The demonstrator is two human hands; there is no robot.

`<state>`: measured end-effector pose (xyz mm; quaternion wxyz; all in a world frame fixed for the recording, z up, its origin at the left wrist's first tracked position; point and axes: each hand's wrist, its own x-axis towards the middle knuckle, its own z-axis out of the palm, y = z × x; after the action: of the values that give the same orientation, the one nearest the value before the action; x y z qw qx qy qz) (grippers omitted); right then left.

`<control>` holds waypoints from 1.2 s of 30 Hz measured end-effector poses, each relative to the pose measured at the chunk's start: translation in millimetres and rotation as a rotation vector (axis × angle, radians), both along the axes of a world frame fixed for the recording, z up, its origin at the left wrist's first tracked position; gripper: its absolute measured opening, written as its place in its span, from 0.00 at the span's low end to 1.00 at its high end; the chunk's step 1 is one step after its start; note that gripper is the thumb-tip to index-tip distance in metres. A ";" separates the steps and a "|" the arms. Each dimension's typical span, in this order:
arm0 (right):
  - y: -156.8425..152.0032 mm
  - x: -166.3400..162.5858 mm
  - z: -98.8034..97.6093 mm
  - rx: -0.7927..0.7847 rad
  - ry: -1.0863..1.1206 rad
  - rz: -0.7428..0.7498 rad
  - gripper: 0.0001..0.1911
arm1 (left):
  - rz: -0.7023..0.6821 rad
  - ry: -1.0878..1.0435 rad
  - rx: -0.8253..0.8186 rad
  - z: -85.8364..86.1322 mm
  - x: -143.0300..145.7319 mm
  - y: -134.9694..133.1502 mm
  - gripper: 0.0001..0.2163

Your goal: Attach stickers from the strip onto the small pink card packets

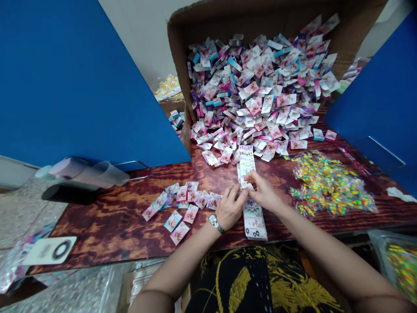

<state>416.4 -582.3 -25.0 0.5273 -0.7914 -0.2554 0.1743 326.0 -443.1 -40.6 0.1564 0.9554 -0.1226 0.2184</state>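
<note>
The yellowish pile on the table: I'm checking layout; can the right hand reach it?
Likely yes: nothing visible blocks the yellowish pile from the right hand, though it's busy at printed strips.

Red-brown streaked table; blue panels on both sides; pale wall behind; speckled floor at left.

Red-brown streaked table with small boxes, printed strips, bright packets and a white phone.
</note>
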 end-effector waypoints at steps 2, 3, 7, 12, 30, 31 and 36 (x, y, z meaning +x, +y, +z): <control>-4.5 -1.2 0.2 0.120 0.040 0.031 0.13 | 0.014 0.003 -0.088 2.2 1.3 1.4 0.15; -7.4 -2.7 1.8 0.170 0.026 0.026 0.13 | 0.019 0.001 -0.137 3.2 2.1 2.5 0.15; -15.9 -12.6 10.1 0.119 -0.273 -0.024 0.08 | 0.011 -0.006 -0.278 6.1 4.1 5.9 0.15; -7.7 -24.6 6.2 0.089 -0.311 -0.094 0.12 | -0.015 -0.040 -0.285 7.7 1.9 3.4 0.17; 4.1 -33.7 13.1 0.023 -0.328 -0.196 0.08 | 0.068 -0.046 -0.143 3.9 -1.6 -3.6 0.26; 4.7 -36.3 13.8 0.018 -0.366 -0.191 0.09 | 0.076 -0.036 -0.123 3.8 -1.5 -4.1 0.27; 7.3 -50.3 6.5 0.076 -0.374 -0.272 0.15 | 0.150 0.068 -0.036 4.7 -2.2 -7.6 0.28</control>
<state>366.1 -575.1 -18.5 0.5188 -0.8166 -0.2463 -0.0579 323.9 -450.7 -36.0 0.1610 0.9658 -0.0414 0.1989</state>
